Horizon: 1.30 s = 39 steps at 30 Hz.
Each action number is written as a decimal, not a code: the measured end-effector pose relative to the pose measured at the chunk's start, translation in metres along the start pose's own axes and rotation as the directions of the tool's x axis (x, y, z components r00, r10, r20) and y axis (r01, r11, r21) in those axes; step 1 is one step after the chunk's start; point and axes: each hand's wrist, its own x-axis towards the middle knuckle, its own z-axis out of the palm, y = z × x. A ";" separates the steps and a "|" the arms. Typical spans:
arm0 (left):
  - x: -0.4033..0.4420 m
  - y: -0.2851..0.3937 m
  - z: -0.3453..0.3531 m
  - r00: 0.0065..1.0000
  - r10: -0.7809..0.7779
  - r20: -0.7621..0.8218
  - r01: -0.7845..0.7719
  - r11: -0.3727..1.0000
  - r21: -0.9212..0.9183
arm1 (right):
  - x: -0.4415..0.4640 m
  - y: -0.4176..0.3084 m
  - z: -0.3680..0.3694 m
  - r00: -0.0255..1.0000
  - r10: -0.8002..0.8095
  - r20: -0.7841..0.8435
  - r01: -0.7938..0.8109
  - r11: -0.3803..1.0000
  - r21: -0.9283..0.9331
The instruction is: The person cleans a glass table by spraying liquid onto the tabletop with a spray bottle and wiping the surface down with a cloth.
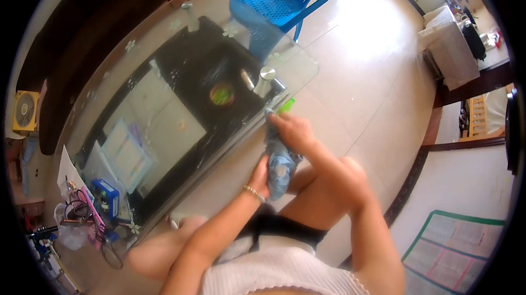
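Over my lap, beside the edge of the glass table (pixel 181 182), I hold a crumpled light-blue cloth (pixel 280 171) that hangs in a long, twisted bundle. My left hand (pixel 259 176), with a beaded bracelet at the wrist, is wrapped around its lower, thicker part. Higher up, my right hand (pixel 293 133) is closed on the narrow upper end, close to the table edge. A bright green piece (pixel 286 106) shows just beyond my right hand; I cannot tell what it is or whether it touches the cloth.
A blue plastic chair (pixel 274 1) stands at the table's far end. A round green-filled dish (pixel 222 95) shows in the table area. A blue box (pixel 106 198), papers (pixel 127 155) and small items crowd the left end. A fan-like yellow box (pixel 25 111) is far left.
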 end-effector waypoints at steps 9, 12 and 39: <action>0.010 0.029 0.028 1.000 0.021 -0.023 -0.018 0.992 0.123 | 0.046 0.039 -0.031 0.951 0.276 0.136 -0.280 0.960 0.007; 0.021 0.037 0.025 0.998 0.025 0.057 -0.029 0.996 0.078 | 0.059 0.084 -0.057 0.909 0.357 0.214 -0.415 0.824 0.386; -0.134 0.063 0.013 0.796 0.448 0.407 -0.465 0.883 -0.064 | -0.087 -0.055 -0.140 0.993 0.031 0.112 -0.077 -0.545 0.835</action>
